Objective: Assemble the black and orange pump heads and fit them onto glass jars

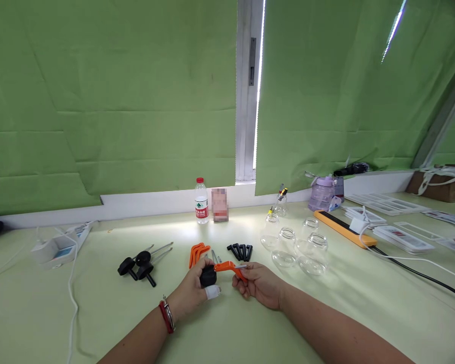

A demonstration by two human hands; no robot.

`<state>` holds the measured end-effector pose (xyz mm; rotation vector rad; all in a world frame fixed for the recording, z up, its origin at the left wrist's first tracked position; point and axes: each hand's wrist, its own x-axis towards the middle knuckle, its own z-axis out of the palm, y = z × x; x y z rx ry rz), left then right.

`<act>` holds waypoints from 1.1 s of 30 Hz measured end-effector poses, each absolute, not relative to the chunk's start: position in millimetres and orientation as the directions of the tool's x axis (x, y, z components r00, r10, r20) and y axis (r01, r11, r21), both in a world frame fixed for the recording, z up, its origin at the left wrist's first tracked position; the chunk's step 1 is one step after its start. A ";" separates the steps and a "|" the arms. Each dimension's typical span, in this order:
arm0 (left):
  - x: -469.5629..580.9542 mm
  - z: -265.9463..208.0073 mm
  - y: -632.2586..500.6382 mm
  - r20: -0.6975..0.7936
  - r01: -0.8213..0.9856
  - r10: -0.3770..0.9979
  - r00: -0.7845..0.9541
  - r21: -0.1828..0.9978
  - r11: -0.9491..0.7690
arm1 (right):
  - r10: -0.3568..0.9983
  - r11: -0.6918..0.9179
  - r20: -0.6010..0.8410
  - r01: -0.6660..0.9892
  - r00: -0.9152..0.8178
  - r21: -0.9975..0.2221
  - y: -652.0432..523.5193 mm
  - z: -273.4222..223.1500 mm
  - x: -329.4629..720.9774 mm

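Note:
My left hand [191, 291], with a white wrap on one finger, is closed around a black round cap [208, 276]. An orange crank arm [226, 265] reaches from the cap to my right hand [264, 286], whose fingers are closed on its bent end. A thin metal piece [240, 266] shows at the right fingertips; whether it is joined to the arm I cannot tell. Just beyond my left hand lie more orange crank arms [197, 254] and small metal pieces [214, 256]. Several short black handles [241, 251] sit beyond my right hand.
Three black caps with metal rods [143, 259] lie left. Several clear jars [287, 247] stand right, before an orange power strip [343, 228]. A water bottle [201, 202] and a small box [220, 205] stand at the back. A white cable [73, 298] crosses the left side.

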<state>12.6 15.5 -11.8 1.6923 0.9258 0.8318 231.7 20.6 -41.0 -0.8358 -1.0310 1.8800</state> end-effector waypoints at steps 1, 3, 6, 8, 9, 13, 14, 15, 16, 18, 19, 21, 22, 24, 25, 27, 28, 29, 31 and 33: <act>12.9 -11.6 14.9 0.100 0.189 0.876 0.472 0.959 -0.212 | 0.879 -0.332 -0.160 -0.338 -0.448 -0.880 20.8 -41.0 231.9; 12.9 -12.8 14.9 0.101 0.182 0.873 0.477 0.960 -0.210 | 0.878 -0.332 -0.158 -0.337 -0.451 -0.881 21.6 -41.3 232.2; 11.2 -17.8 17.2 0.081 0.159 0.866 0.493 0.970 -0.181 | 0.875 -0.332 -0.160 -0.325 -0.456 -0.886 22.3 -41.4 232.4; 10.0 -21.8 19.4 0.072 0.140 0.862 0.501 0.977 -0.163 | 0.871 -0.321 -0.154 -0.304 -0.466 -0.897 21.7 -40.7 232.0; 9.5 -23.6 20.3 0.070 0.135 0.861 0.504 0.978 -0.158 | 0.871 -0.310 -0.147 -0.292 -0.469 -0.905 21.0 -40.1 231.7; 9.1 -27.6 21.9 0.075 0.136 0.858 0.508 0.977 -0.165 | 0.878 -0.264 -0.121 -0.257 -0.464 -0.930 17.9 -37.5 229.9; 9.2 -27.9 21.8 0.074 0.135 0.858 0.508 0.977 -0.165 | 0.879 -0.259 -0.119 -0.254 -0.461 -0.932 17.3 -37.2 229.6; 9.2 -27.9 21.5 0.075 0.133 0.858 0.508 0.977 -0.164 | 0.880 -0.255 -0.117 -0.250 -0.461 -0.934 16.9 -37.1 229.4; 9.2 -27.7 21.3 0.075 0.129 0.857 0.510 0.978 -0.163 | 0.880 -0.250 -0.114 -0.245 -0.460 -0.937 16.7 -37.2 229.2; 9.4 -26.9 20.9 0.075 0.122 0.853 0.516 0.979 -0.160 | 0.882 -0.236 -0.107 -0.232 -0.460 -0.944 16.4 -37.6 228.9; 9.5 -26.3 20.8 0.076 0.120 0.852 0.519 0.980 -0.160 | 0.882 -0.228 -0.103 -0.224 -0.460 -0.948 16.1 -37.6 228.7; 9.9 -25.0 20.9 0.076 0.116 0.851 0.520 0.980 -0.159 | 0.883 -0.215 -0.097 -0.210 -0.460 -0.954 15.2 -37.0 228.3; 10.3 -24.3 20.8 0.076 0.114 0.851 0.519 0.981 -0.158 | 0.883 -0.211 -0.096 -0.205 -0.460 -0.956 14.6 -36.2 228.1; 11.4 -22.9 20.2 0.076 0.107 0.853 0.517 0.982 -0.153 | 0.882 -0.208 -0.096 -0.197 -0.461 -0.958 13.1 -34.0 227.7; 12.0 -22.2 19.6 0.075 0.100 0.851 0.519 0.984 -0.148 | 0.882 -0.207 -0.097 -0.194 -0.462 -0.959 12.4 -32.8 227.6; 13.1 -20.8 17.9 0.072 0.086 0.849 0.524 0.987 -0.137 | 0.881 -0.207 -0.099 -0.188 -0.462 -0.960 11.3 -31.0 227.5; 13.6 -20.2 17.0 0.070 0.083 0.846 0.528 0.988 -0.134 | 0.882 -0.205 -0.099 -0.187 -0.461 -0.961 11.0 -30.5 227.5; 14.0 -19.8 16.2 0.068 0.084 0.845 0.530 0.988 -0.133 | 0.883 -0.204 -0.099 -0.185 -0.459 -0.961 10.7 -30.4 227.6; 14.2 -19.7 15.5 0.070 0.088 0.845 0.531 0.987 -0.137 | 0.884 -0.198 -0.096 -0.180 -0.458 -0.964 10.5 -30.7 227.7; 14.0 -20.6 15.9 0.074 0.094 0.843 0.533 0.985 -0.146 | 0.883 -0.194 -0.095 -0.172 -0.459 -0.966 10.7 -31.5 227.7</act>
